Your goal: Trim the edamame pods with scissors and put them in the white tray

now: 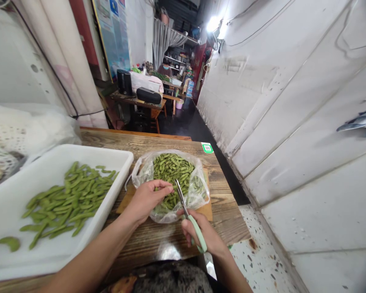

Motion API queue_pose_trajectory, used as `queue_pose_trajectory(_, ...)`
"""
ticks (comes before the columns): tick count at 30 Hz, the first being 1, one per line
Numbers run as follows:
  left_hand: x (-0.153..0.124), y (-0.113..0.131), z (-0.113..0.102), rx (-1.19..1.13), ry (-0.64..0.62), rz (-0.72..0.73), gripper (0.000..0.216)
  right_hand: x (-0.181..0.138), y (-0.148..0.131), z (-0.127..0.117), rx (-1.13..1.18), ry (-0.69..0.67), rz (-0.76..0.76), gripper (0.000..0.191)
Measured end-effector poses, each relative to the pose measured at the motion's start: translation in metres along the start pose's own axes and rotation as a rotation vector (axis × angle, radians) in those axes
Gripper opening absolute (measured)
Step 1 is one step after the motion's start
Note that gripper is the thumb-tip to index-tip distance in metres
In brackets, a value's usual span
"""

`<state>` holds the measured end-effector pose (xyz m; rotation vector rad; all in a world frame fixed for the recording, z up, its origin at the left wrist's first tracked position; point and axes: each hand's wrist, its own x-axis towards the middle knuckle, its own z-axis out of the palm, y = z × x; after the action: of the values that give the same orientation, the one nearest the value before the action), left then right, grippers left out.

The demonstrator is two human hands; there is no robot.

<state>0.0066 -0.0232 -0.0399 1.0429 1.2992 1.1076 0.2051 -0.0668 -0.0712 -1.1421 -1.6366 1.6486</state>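
Note:
My left hand (pixel 149 197) is closed in a pinch over the clear plastic bag (pixel 137 175), its fingertips on a green soybean pod (pixel 175 188) that is mostly hidden. Around the pale green handles of a pair of scissors (pixel 196 234) my right hand (pixel 205 232) is wrapped. The scissor blades point up and away, with their tips close beside the left fingertips. Many soybean pods (pixel 173 165) fill the bag, which sits wide open on the wooden table (pixel 225 195). More pods (pixel 73 195) lie in a white plastic tray (pixel 126 160) on the left.
White plastic bags (pixel 39 126) stand behind the tray. A green QR code card (pixel 207 147) lies at the table's far right corner. Further back are another table with a black speaker (pixel 149 96) and a seated person (pixel 165 68). A white wall (pixel 293 142) runs along the right.

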Motion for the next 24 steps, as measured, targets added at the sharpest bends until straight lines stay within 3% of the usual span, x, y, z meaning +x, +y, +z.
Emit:
queue_pose_trajectory(7, -0.001, 0.001, 0.002, 0.137, 0.053, 0.090, 0.037, 0.001, -0.005, 0.000, 0.048, 0.018, 0.080, 0.044)
queue_pose_trajectory(10, -0.007, 0.006, -0.004, 0.308, 0.131, 0.136, 0.032, 0.002, -0.004, -0.001, 0.095, 0.023, 0.084, 0.044)
queue_pose_trajectory(16, -0.027, 0.037, -0.066, 1.079, 0.641, 0.226, 0.040, 0.004, 0.002, -0.010, 0.153, 0.112, 0.062, 0.048)
queue_pose_trajectory(18, -0.028, 0.043, -0.085, 1.347, 0.611, 0.157, 0.044, 0.005, 0.004, -0.012, 0.159, 0.118, 0.065, 0.047)
queue_pose_trajectory(20, -0.024, 0.042, -0.087, 1.509, 0.579, 0.187, 0.046, 0.006, 0.005, -0.011, 0.156, 0.114, 0.056, 0.047)
queue_pose_trajectory(22, -0.020, 0.033, -0.071, 1.522, 0.514, 0.293, 0.043, 0.007, 0.006, -0.009, 0.143, 0.108, 0.046, 0.049)
queue_pose_trajectory(24, -0.015, 0.021, -0.041, 1.377, 0.263, 0.353, 0.035, 0.007, 0.006, -0.007, 0.134, 0.100, 0.041, 0.050)
